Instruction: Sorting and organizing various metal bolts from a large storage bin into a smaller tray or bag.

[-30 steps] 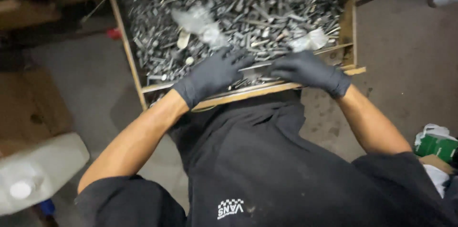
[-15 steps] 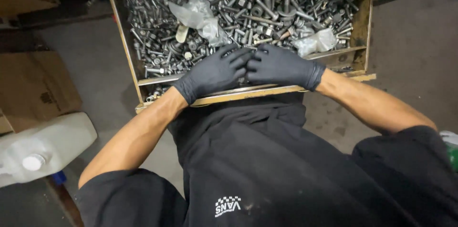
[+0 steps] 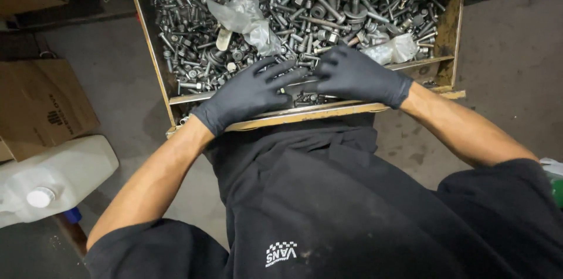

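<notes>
Wooden tray point(image 3: 453, 18), shallow and square-sided, is filled with grey steel bolts point(image 3: 328, 3), nuts and washers. A sorting step is judged in hand. Left hand point(image 3: 249, 94) and right hand point(image 3: 358, 73), both black-gloved, are laid flat at the near rim, fingers spread, nothing gripped. Crumpled clear plastic bag point(image 3: 243, 18) lies among the bolts. Next, one piece must be pinched out.

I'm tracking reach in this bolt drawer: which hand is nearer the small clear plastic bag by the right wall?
Right. The right hand lies just below-left of the small clear plastic bag, nearly touching it; the left hand rests farther left, at the drawer front.
</notes>
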